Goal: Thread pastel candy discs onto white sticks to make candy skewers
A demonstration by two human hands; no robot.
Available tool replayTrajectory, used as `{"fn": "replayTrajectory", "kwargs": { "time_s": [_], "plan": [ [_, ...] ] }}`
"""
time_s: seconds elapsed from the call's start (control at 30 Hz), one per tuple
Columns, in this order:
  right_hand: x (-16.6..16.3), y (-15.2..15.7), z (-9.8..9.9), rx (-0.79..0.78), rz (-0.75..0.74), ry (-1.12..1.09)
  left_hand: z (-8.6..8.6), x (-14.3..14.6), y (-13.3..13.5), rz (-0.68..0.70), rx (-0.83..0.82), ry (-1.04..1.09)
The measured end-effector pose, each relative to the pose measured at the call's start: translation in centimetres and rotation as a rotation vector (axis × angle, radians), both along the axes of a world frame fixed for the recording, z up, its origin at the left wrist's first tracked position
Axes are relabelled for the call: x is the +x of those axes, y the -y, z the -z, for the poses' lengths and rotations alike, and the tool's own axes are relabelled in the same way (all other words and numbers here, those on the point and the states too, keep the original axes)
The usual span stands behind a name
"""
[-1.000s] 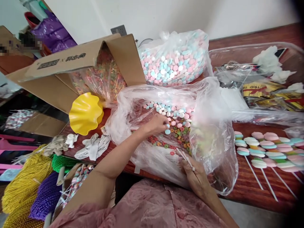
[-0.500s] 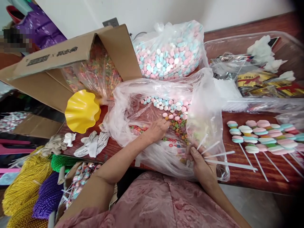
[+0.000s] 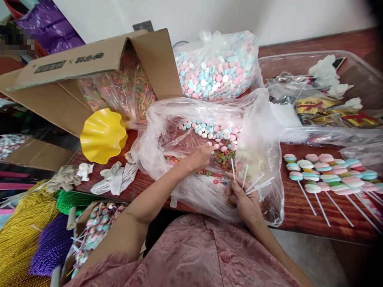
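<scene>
My left hand (image 3: 201,157) reaches into an open clear plastic bag (image 3: 151,131), its fingers pinched together beside the pink candies. Whatever it pinches is hidden. Pink, white and blue round candies (image 3: 221,133) lie at the back of the bag, with small coloured ring candies (image 3: 223,157) in front of them. Several white sticks (image 3: 254,183) fan out from my right hand (image 3: 247,199), which is closed around them at the bag's front right. To the right, finished candy skewers (image 3: 326,167) on white sticks lie in a row on the table.
A yellow wavy bowl (image 3: 103,135) stands left of the bag, before a cardboard box (image 3: 74,59) holding bagged ring candies. Behind is a full bag of round candies (image 3: 218,71). A clear tray (image 3: 365,67) with packets sits back right. Gloves (image 3: 115,178) lie front left.
The sticks in my right hand now point more upward, and that hand has shifted slightly left. My left hand has moved slightly, its fingertips now closer to the pink candies.
</scene>
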State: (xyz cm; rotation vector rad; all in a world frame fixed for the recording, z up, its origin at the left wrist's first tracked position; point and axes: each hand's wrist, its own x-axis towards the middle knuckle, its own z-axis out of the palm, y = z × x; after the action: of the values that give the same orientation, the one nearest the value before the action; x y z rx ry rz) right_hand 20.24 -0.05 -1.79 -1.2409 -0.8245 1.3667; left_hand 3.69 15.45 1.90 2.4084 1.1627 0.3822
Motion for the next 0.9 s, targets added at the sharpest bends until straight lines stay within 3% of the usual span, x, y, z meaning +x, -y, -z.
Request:
{"fn": "replayTrajectory", "kwargs": {
  "time_s": [0.07,0.13,0.2,0.3,0.47,0.6,0.73,0.83,0.9],
  "plan": [
    [0.1,0.2,-0.5,0.021,-0.009,0.036,-0.8,-0.5,0.3,-0.153,-0.175,0.329],
    [0.2,0.3,-1.1,0.043,-0.054,0.102,-1.8,-1.0,1.2,-0.241,-0.448,0.66],
    [0.2,0.3,-1.6,0.077,-0.103,0.191,-2.8,-1.5,2.6,-0.267,-0.713,0.917],
    [0.0,0.2,-2.0,0.15,-0.144,0.366,-3.9,-1.9,4.8,-0.299,-0.896,1.166],
    [-0.4,-0.1,-2.4,0.235,-0.18,0.573,-3.5,-1.6,7.4,-0.316,-0.894,1.262],
    [-0.5,-0.1,-2.5,0.219,-0.199,0.603,-2.5,-0.9,8.2,-0.272,-0.843,1.218],
    [-0.2,0.1,-2.4,0.221,-0.213,0.589,-1.9,-0.4,8.7,-0.199,-0.923,1.148],
    [0.2,0.6,-2.3,0.245,-0.233,0.562,-1.4,-0.3,8.9,-0.267,-0.923,1.179],
    [0.4,1.0,-2.3,0.232,-0.169,0.497,-0.9,-0.3,8.9,-0.348,-0.874,1.193]
  ]
}}
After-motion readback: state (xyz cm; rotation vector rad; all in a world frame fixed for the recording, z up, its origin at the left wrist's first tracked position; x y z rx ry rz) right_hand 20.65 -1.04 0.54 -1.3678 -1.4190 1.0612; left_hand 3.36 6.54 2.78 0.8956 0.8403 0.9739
